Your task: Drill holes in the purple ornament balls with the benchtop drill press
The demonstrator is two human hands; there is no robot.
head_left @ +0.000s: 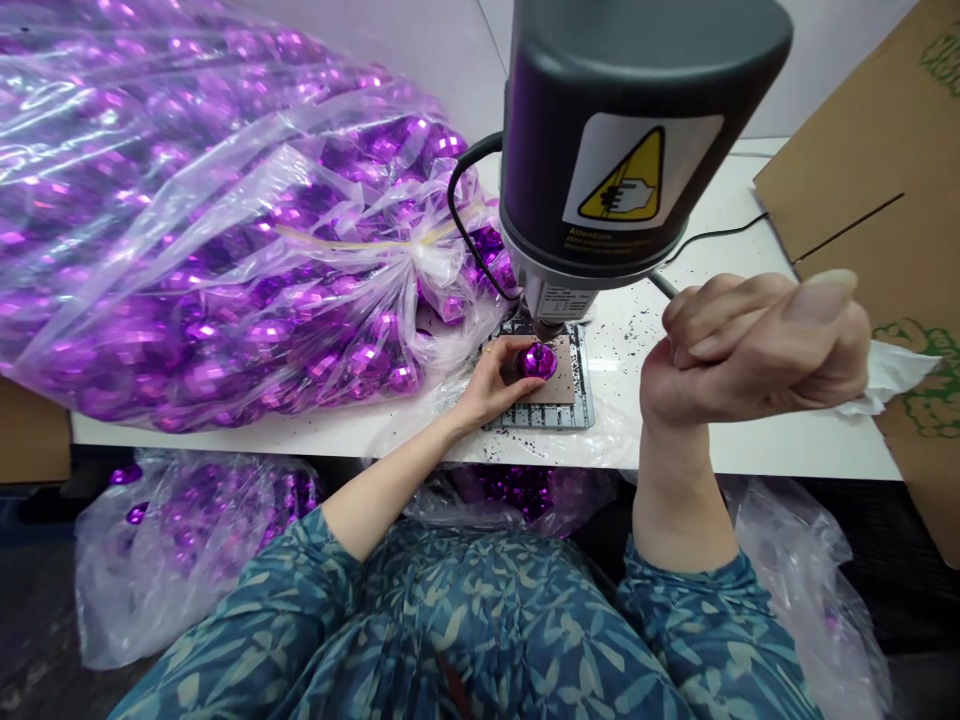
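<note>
Pinched between the fingers and thumb of my left hand (495, 382) is a shiny purple faceted ball (538, 360). It rests on a brown board (562, 385) that lies on the press's slotted metal base (589, 400), right under the press tip (549, 330). The black press head (600, 130) rises above it with a yellow warning label. Off to the right, my right hand (757, 345) is closed in a fist round the end of the press lever (663, 285). Only a short length of its rod shows; the grip is hidden inside my fingers.
A big clear bag of purple balls (225, 240) fills the left of the white table (795, 445). Cardboard boxes (847, 200) stand at the right, beside a white tissue (892, 375). Dark flecks surround the base. More plastic bags (195, 540) hang below the table edge.
</note>
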